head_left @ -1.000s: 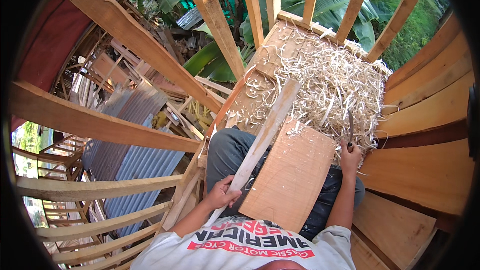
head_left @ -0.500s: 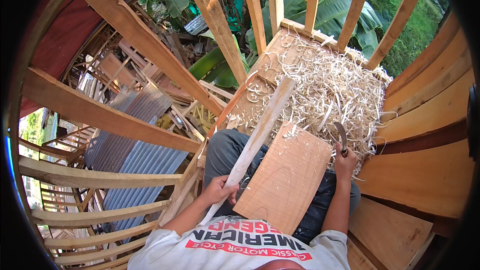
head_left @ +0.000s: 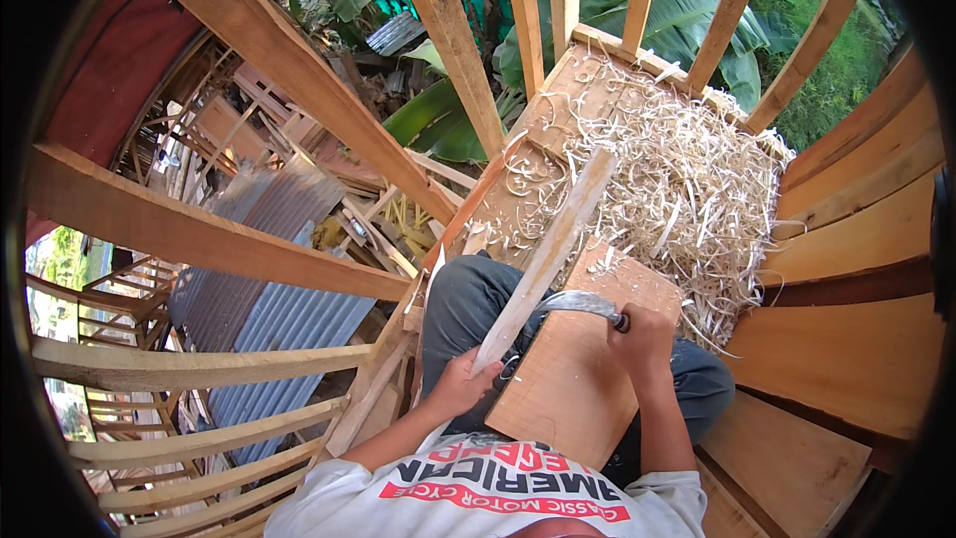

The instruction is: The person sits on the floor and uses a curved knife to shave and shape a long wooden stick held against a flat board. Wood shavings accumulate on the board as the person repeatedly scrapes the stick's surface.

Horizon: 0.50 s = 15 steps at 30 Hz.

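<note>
Seated on a raised plank platform, a person shaves a long pale wooden slat [head_left: 546,257] with a curved steel blade [head_left: 581,303]. The left hand [head_left: 460,386] is wrapped around the slat's lower end; the right hand [head_left: 642,336] is clenched on the blade's handle, its edge against the slat above a flat brown board [head_left: 568,379] on the lap. A deep heap of pale shavings [head_left: 687,184] suggests much carving is done; the slat's upper length looks rough, likely unfinished.

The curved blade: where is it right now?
In the head view, the curved blade is right of centre, held by the right hand, its edge against the pale wooden strip above the flat board.
</note>
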### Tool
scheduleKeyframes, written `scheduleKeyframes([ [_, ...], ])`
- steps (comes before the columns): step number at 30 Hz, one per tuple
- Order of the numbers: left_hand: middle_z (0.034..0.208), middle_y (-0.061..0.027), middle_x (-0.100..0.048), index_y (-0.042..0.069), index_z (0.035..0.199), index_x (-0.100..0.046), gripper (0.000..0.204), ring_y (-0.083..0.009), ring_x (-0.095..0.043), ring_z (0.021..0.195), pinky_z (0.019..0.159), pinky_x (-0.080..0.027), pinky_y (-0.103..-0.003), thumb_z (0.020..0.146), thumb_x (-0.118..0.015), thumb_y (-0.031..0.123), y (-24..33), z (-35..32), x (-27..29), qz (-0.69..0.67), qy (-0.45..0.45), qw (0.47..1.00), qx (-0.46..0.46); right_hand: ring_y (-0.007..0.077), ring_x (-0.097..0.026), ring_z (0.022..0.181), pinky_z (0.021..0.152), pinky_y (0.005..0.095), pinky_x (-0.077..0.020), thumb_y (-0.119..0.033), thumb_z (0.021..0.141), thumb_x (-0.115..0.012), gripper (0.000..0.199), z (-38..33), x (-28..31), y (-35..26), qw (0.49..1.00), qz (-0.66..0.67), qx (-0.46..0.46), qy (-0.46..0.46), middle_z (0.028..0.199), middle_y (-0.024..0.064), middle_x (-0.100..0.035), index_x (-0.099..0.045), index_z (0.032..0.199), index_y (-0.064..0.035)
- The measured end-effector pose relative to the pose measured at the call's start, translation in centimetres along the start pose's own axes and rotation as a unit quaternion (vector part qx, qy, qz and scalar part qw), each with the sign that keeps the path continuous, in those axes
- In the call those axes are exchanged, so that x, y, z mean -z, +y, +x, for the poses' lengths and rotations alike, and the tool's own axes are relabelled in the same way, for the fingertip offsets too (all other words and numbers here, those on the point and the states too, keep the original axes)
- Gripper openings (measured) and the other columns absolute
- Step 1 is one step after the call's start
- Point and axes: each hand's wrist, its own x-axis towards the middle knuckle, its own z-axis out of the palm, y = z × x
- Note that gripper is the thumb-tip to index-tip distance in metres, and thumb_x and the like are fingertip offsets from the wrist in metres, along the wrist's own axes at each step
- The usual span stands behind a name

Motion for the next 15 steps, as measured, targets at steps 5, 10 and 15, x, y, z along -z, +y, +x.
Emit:
scheduleKeyframes([
  [5, 0.072, 0.0004, -0.058, -0.001, 0.108, -0.059, 0.030, -0.0059, -0.052, 0.059, 0.053, -0.043, -0.023, 0.092, -0.061, 0.025, -0.3, 0.1, -0.1, 0.074, 0.039, 0.995, -0.060, 0.0278, -0.061, 0.050, 0.048, 0.0381, -0.0473, -0.022, 0.075, -0.064, 0.020, 3.0, -0.8, -2.1, 0.992, -0.059, 0.106, -0.046, 0.055, 0.0116, -0.060, -0.062, 0.060, -0.0078],
  [10, 0.065, 0.0026, -0.055, 0.000, 0.100, -0.060, 0.025, -0.0048, -0.050, 0.058, 0.051, -0.040, -0.022, 0.091, -0.062, 0.023, -0.4, 0.3, -0.7, 0.033, 0.041, 0.998, -0.028, 0.0273, -0.062, 0.053, 0.051, 0.0381, -0.0485, -0.021, 0.072, -0.064, 0.015, 2.5, -1.4, -2.8, 0.980, -0.095, 0.109, -0.138, 0.059, 0.0108, -0.061, -0.064, 0.065, -0.0085],
  [15, 0.065, -0.0039, -0.057, -0.003, 0.097, -0.059, 0.025, -0.0048, -0.049, 0.062, 0.053, -0.041, -0.025, 0.091, -0.063, 0.021, -1.1, 0.8, -0.6, 0.087, 0.058, 0.993, -0.062, 0.0276, -0.062, 0.055, 0.054, 0.0376, -0.0492, -0.018, 0.068, -0.065, 0.008, 2.9, -1.9, -2.6, 0.988, -0.069, 0.067, -0.119, 0.059, 0.0099, -0.061, -0.064, 0.067, -0.0098],
])
